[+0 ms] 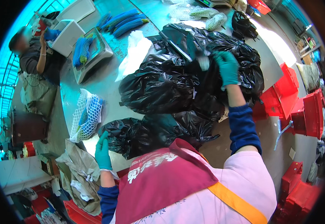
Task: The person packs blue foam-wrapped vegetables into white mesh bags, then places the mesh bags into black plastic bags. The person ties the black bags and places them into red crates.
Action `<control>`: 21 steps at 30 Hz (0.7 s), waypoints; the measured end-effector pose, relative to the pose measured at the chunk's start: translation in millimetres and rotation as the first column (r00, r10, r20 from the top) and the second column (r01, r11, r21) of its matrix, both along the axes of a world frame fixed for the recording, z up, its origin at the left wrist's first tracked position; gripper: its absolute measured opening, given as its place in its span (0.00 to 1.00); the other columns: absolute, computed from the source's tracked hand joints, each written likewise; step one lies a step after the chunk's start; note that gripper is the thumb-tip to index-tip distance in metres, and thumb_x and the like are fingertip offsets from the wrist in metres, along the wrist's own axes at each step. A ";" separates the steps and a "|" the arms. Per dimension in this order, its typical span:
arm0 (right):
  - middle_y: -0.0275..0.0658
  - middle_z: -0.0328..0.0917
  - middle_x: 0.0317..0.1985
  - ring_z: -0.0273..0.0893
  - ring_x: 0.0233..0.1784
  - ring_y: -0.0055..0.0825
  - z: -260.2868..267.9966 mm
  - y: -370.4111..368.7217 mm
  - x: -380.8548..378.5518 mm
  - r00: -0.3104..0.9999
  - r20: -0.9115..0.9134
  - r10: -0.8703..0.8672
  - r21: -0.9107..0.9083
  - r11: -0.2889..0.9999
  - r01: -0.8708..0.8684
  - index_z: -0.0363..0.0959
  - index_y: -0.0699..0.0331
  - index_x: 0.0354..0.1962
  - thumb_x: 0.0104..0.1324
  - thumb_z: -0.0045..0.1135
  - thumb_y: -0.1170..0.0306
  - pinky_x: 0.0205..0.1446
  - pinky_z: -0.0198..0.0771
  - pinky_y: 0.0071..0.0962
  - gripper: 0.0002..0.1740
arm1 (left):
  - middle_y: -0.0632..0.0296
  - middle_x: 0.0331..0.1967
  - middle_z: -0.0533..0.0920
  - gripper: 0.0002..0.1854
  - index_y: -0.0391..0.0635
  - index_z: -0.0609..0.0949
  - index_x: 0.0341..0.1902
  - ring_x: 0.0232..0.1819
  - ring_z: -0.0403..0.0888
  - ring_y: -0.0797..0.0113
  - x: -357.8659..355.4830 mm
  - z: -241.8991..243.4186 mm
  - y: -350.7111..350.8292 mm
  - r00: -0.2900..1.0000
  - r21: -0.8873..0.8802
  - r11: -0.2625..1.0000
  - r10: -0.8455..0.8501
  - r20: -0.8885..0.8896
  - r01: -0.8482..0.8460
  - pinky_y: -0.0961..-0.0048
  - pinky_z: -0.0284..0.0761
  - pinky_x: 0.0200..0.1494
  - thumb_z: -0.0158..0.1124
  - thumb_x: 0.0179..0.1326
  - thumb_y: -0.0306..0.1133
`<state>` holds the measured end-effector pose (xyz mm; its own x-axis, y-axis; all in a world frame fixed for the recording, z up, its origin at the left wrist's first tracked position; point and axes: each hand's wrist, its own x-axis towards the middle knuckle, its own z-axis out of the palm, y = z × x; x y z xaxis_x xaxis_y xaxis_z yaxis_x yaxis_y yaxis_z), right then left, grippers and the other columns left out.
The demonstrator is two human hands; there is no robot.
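Note:
My right hand (227, 67), in a green glove, is over a heap of black plastic bags (162, 86), its fingers curled down at the crumpled plastic. A small blurred whitish object (203, 63) shows just left of those fingers. What they grip, if anything, is hidden. At the near table edge, my left hand (103, 151), also gloved, is raised beside a lower black bag (128, 137). Its fingertips are at that bag's left side; whether they pinch the plastic is unclear. Beyond it lies a bundle in white mesh netting (87, 117) with something blue and green inside.
Across the metal table (109, 95) a person (36, 56) handles blue netting by a white bin (67, 37). A scale (92, 56) bears blue-netted green produce (83, 50). More netted bundles (123, 22) lie behind. Red plastic crates (282, 92) stand at right, sacks (80, 168) at lower left.

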<state>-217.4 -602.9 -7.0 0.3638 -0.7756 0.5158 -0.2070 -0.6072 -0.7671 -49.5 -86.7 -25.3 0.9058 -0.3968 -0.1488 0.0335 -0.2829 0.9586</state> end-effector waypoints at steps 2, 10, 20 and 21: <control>0.38 0.78 0.32 0.76 0.33 0.24 49.0 24.7 2.1 0.942 0.152 0.300 0.005 0.953 -0.304 0.75 0.65 0.32 0.52 0.63 0.77 0.39 0.71 0.23 0.08 | 0.62 0.53 0.76 0.15 0.42 0.77 0.53 0.53 0.72 0.73 -2.8 32.3 -23.4 0.995 0.029 1.000 -0.014 0.097 0.011 0.77 0.65 0.57 0.52 0.64 0.29; 0.37 0.78 0.34 0.76 0.33 0.35 135.6 189.2 46.2 0.635 0.042 0.772 -0.358 0.605 -0.711 0.78 0.60 0.32 0.47 0.65 0.75 0.36 0.70 0.28 0.12 | 0.57 0.53 0.73 0.40 0.47 0.61 0.66 0.53 0.72 0.69 -41.6 120.0 -154.0 0.894 -0.367 0.826 -0.446 0.035 0.427 0.71 0.72 0.51 0.69 0.49 0.30; 0.40 0.77 0.40 0.74 0.41 0.19 99.0 214.4 72.0 0.754 0.460 0.470 0.302 0.716 -0.630 0.73 0.70 0.42 0.65 0.52 0.67 0.46 0.70 0.18 0.14 | 0.61 0.55 0.73 0.20 0.47 0.70 0.59 0.56 0.70 0.65 44.4 105.1 3.5 0.969 -0.803 0.576 -0.072 -0.238 -0.154 0.65 0.66 0.59 0.54 0.63 0.31; 0.41 0.79 0.36 0.76 0.39 0.19 86.7 218.4 75.5 0.804 0.313 0.505 0.293 0.754 -0.588 0.76 0.71 0.37 0.67 0.49 0.60 0.43 0.71 0.18 0.19 | 0.61 0.58 0.71 0.21 0.48 0.69 0.60 0.58 0.69 0.65 47.5 95.5 19.7 0.962 -0.823 0.537 -0.072 -0.262 -0.184 0.62 0.63 0.62 0.55 0.63 0.31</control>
<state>-142.0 -384.5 79.8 0.7029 -0.6178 0.3524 0.2580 -0.2403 -0.9358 -2.0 -67.0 70.1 0.9151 -0.4030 0.0142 0.2760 0.6516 0.7066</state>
